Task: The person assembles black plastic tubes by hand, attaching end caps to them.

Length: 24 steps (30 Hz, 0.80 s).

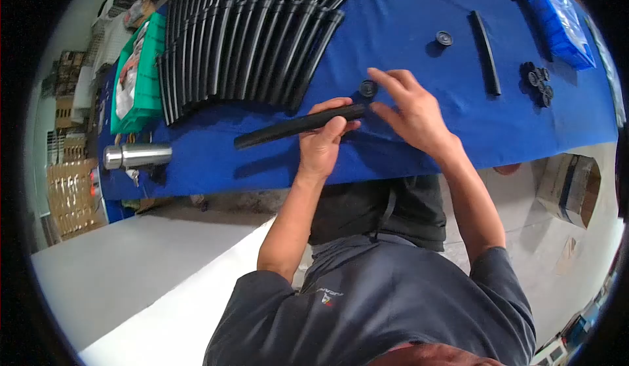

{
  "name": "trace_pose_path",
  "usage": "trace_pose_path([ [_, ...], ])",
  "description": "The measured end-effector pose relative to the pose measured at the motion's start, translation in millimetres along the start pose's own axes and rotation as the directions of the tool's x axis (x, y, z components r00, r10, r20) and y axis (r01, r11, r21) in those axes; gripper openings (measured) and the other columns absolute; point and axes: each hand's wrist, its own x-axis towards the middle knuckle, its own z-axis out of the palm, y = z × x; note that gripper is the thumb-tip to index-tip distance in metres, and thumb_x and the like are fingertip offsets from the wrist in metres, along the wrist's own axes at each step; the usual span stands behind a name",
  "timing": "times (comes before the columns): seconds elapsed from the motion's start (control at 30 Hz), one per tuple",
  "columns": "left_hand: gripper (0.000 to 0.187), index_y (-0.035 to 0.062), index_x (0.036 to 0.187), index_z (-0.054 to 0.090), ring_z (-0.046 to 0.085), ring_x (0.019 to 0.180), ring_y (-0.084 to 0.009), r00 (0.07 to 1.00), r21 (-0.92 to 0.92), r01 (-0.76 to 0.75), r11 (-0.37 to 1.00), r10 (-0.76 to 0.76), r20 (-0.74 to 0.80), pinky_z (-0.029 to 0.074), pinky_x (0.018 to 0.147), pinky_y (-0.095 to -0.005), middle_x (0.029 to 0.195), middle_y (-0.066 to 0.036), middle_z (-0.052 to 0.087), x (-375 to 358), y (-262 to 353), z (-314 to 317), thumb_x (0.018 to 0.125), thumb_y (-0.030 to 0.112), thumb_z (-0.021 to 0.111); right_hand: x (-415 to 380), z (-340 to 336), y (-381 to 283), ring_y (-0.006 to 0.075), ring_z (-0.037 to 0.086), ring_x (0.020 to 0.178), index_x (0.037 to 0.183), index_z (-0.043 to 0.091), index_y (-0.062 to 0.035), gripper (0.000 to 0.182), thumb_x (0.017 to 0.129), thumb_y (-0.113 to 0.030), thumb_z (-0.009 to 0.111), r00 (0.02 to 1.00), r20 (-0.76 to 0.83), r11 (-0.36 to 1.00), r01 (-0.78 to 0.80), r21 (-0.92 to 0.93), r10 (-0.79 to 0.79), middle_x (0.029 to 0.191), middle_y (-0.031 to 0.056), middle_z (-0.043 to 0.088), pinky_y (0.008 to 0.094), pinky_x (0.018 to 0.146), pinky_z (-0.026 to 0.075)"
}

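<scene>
A black tube [282,130] lies across my left hand [325,136], whose fingers and thumb wrap around it near its right end. The tube is raised over the blue cloth, where its shadow falls below. My right hand [414,107] is just right of the tube's end, with thumb and forefinger spread apart. A round black cap [368,89] sits between those fingertips, by the end of the tube.
Many black tubes [249,45] lie in rows at the back left. A green bin [157,71] and a steel bottle [139,155] stand left. On the right are another cap [444,38], a thin black rod [486,55], a cluster of small black parts [540,83] and a blue bin [557,25].
</scene>
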Motion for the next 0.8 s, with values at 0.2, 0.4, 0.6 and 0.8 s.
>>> trace_pose_path([
  [0.2,0.033,-0.0031,0.122,0.062,0.069,0.112,-0.0336,1.0,-0.037,0.018,0.999,-0.019,-0.017,0.061,0.096,-0.0428,0.128,-0.025,0.065,2,-3,-1,0.093,0.009,0.073,22,34,27,0.0353,0.065,0.1,0.124,0.063,-0.0121,0.043,0.083,-0.015,0.075,0.978,0.19,0.955,0.14,-0.261,-0.091,0.108,0.0161,0.06,0.0445,0.081,0.058],
  [0.4,0.036,0.0008,0.123,0.063,0.071,0.108,-0.0346,0.999,-0.048,0.007,0.999,-0.01,-0.052,0.064,0.092,-0.0422,0.121,-0.022,0.069,7,-3,-1,0.092,0.011,0.077,5,25,27,0.0306,0.065,0.093,0.116,0.062,-0.0023,0.033,0.086,-0.009,0.075,1.0,-0.025,0.981,-0.005,0.194,0.01,0.104,0.0157,0.062,0.0397,0.08,0.056],
  [0.6,0.038,0.0017,0.125,0.063,0.071,0.108,-0.0351,1.0,0.033,0.019,0.999,-0.018,-0.018,0.063,0.093,-0.0438,0.121,-0.021,0.07,6,-6,-5,0.092,0.015,0.077,-38,31,20,0.0192,0.067,0.094,0.129,0.06,-0.0009,0.047,0.089,-0.016,0.079,0.99,-0.042,0.893,-0.103,0.439,0.135,0.103,0.0122,0.066,0.0347,0.083,0.055],
  [0.8,0.044,0.0026,0.131,0.058,0.07,0.112,-0.0372,0.998,0.038,0.04,0.998,-0.038,-0.046,0.06,0.096,-0.0462,0.121,-0.022,0.07,5,1,8,0.095,0.022,0.074,-40,25,13,0.0153,0.062,0.089,0.123,0.065,-0.0023,0.04,0.088,-0.016,0.08,0.987,0.034,0.856,-0.155,0.493,0.159,0.102,0.0086,0.065,0.032,0.077,0.052],
])
